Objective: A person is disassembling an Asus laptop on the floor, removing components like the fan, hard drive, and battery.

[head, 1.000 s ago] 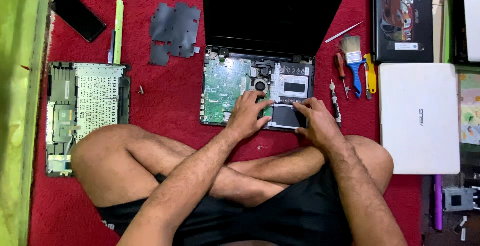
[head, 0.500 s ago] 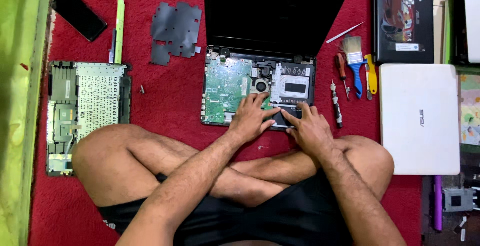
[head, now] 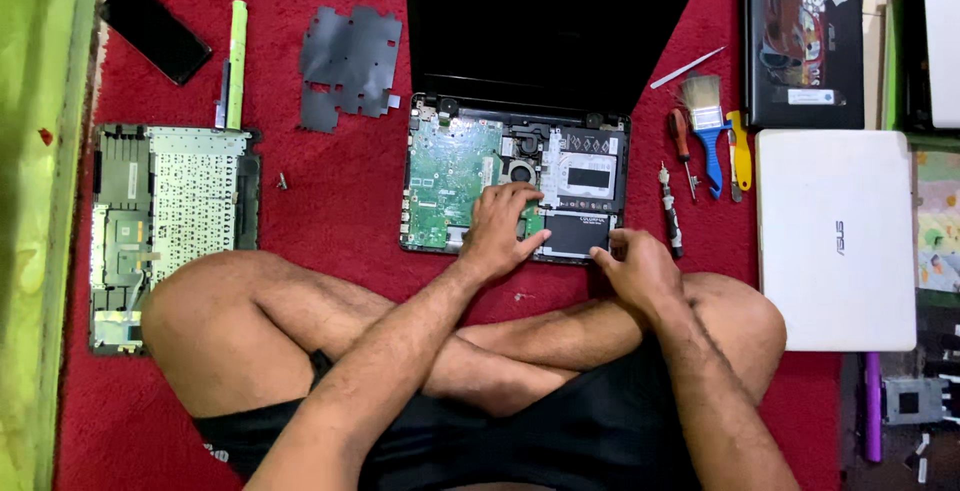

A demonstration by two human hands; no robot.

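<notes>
Opened laptop base [head: 515, 186]: lies on the red cloth [head: 340, 181] in front of the crossed legs, lid [head: 545, 21] tilted back and dark, green circuit board [head: 445, 176] exposed at left, black battery-like block [head: 575, 234] at the near right edge.

Left hand [head: 503, 231]: flat on the board near its middle, fingers spread, gripping nothing.

Right hand [head: 640, 266]: at the base's near right corner, fingers curled against the edge beside the black block; whether it pinches anything cannot be told.

Labels: a white rectangular sticker [head: 808, 96] and a small white tag on the black laptop [head: 805, 36] at upper right, which bears a red picture; a closed white laptop [head: 835, 241] below it.

Other items: removed keyboard panel [head: 175, 216] at far left; grey shielding sheet [head: 350, 66]; blue-handled brush [head: 708, 116]; screwdriver [head: 670, 211].

Change from half a second ago: the right hand has drawn back from the black block to the corner; the left hand stays put on the board.
</notes>
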